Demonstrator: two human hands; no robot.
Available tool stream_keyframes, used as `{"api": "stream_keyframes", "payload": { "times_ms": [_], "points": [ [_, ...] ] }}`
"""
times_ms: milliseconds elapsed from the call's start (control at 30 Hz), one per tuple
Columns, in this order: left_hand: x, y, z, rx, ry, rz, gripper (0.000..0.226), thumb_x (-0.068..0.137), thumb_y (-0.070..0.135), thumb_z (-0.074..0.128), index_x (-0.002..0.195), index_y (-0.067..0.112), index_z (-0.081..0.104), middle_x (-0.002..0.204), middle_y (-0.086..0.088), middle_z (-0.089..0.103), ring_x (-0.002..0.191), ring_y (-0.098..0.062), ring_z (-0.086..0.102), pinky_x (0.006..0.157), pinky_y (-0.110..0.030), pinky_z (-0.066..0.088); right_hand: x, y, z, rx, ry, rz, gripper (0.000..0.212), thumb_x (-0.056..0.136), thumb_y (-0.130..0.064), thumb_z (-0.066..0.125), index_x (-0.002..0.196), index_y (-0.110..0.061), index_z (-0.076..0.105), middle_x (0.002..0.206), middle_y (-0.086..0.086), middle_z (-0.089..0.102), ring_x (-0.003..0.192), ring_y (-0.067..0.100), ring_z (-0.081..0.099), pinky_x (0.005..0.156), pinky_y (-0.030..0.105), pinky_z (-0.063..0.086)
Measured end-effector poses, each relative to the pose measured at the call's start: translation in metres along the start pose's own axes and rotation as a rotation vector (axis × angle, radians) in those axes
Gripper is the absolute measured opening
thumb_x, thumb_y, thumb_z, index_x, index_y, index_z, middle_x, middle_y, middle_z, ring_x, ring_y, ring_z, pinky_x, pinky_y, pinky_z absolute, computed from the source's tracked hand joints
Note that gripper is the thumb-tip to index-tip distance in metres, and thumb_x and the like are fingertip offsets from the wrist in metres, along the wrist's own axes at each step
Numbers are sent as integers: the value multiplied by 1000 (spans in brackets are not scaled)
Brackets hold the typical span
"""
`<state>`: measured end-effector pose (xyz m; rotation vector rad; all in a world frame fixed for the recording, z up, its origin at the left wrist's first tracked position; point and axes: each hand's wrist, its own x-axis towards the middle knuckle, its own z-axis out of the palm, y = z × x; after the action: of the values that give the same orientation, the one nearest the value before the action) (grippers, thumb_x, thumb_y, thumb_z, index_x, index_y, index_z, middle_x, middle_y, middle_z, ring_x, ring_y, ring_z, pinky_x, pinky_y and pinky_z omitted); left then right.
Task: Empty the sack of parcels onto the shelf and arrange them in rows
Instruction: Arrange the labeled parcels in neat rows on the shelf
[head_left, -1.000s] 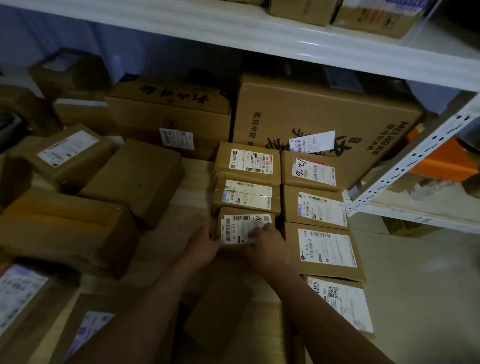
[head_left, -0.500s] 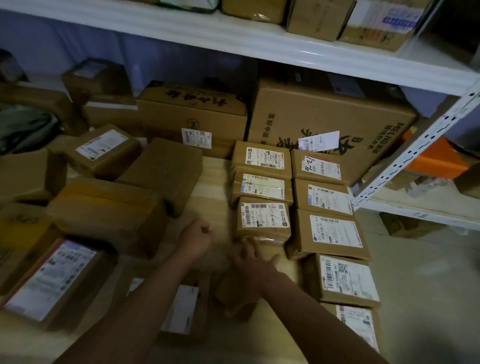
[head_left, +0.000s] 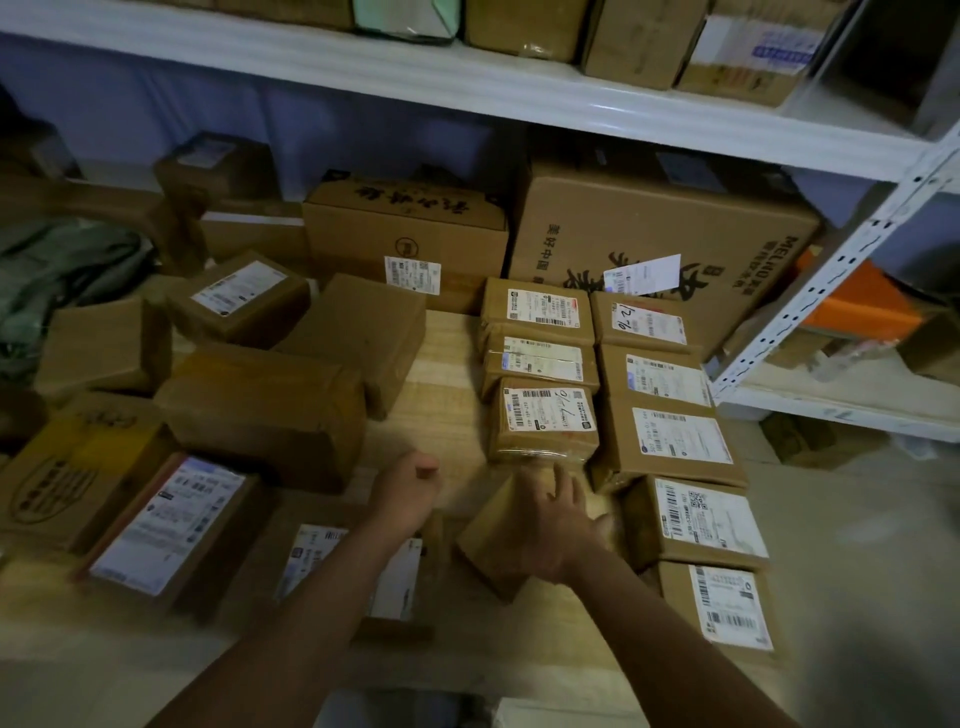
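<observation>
Small parcel: a plain brown box (head_left: 498, 540) lies tilted on the wooden shelf (head_left: 447, 364), at the near end of the left row; its label is not visible from the head view
Right hand: the right hand (head_left: 558, 525) lies over this box with fingers spread and lightly bent across its top; whether it truly grips the box cannot be told
Left hand: the left hand (head_left: 408, 491) is curled into a loose fist with nothing in it, hovering above the bare wood just left of the box
Left row: three labelled parcels lie one behind another; the nearest, a taped parcel (head_left: 545, 423) with a handwritten mark on its label, sits just beyond the right hand's fingertips
Right row: five labelled parcels lie flat in a line touching the left row; the nearest one (head_left: 722, 605) lies at the shelf's front edge
Loose parcels: on the left the boxes lie unsorted at odd angles; a long taped box (head_left: 265, 410) lies crosswise; a box with a white label (head_left: 166, 530) lies near the front; another labelled parcel (head_left: 363, 571) lies partly under the left forearm
Back of shelf: a large printed carton (head_left: 660, 244) stands behind the rows; a medium carton (head_left: 405, 234) stands to its left
Far left: grey-green fabric (head_left: 57, 270) lies bunched at the edge; whether it is the sack cannot be told
Above: an upper shelf (head_left: 467, 83) carries more boxes
</observation>
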<state>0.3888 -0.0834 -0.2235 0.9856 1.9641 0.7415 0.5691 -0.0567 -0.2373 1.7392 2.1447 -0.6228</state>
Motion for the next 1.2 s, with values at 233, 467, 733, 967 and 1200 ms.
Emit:
{"api": "stream_keyframes", "payload": {
  "times_ms": [233, 467, 733, 967, 1200],
  "points": [
    [-9, 0, -3, -43, 11, 26, 23, 95, 14, 49, 115, 16, 60, 112, -1, 58, 94, -11, 50, 67, -20, 40, -1, -23, 30, -38, 10, 89, 123, 62, -63, 74, 148, -39, -10, 157, 14, -18, 143, 43, 0, 103, 64, 28],
    [-11, 9, 0, -162, 79, -5, 26, 95, 20, 49, 120, 15, 57, 117, -6, 59, 105, -21, 57, 82, -32, 47, 4, 10, -7, 1271, 56, 67, 68, 69, -50, 68, 131, -28, 49, 126, 10, 56, 107, 26, 55, 81, 37, 50],
    [-24, 31, 26, -753, -483, -208, 42, 79, 38, 62, 114, 16, 62, 117, -12, 66, 112, -29, 60, 94, -41, 48, -9, 43, -20, 1998, -438, -40, 65, 89, -58, 28, 128, -15, 56, 129, 24, 58, 116, 41, 55, 90, 51, 47],
    [-20, 30, 44, -705, -412, -220, 48, 75, 14, 69, 121, 17, 58, 106, -8, 72, 98, -24, 68, 73, -38, 54, 0, 56, -11, 1649, -90, 171, 42, 94, -48, 44, 107, -15, 67, 107, 11, 71, 96, 25, 67, 67, 32, 52],
    [-13, 32, 81, -519, -259, -274, 33, 82, 15, 68, 114, 13, 62, 108, -10, 71, 93, -22, 67, 71, -35, 52, 3, 75, 3, 1363, -185, 267, 36, 93, -42, 51, 113, -16, 65, 107, 8, 71, 101, 25, 66, 93, 44, 52]
  ]
}}
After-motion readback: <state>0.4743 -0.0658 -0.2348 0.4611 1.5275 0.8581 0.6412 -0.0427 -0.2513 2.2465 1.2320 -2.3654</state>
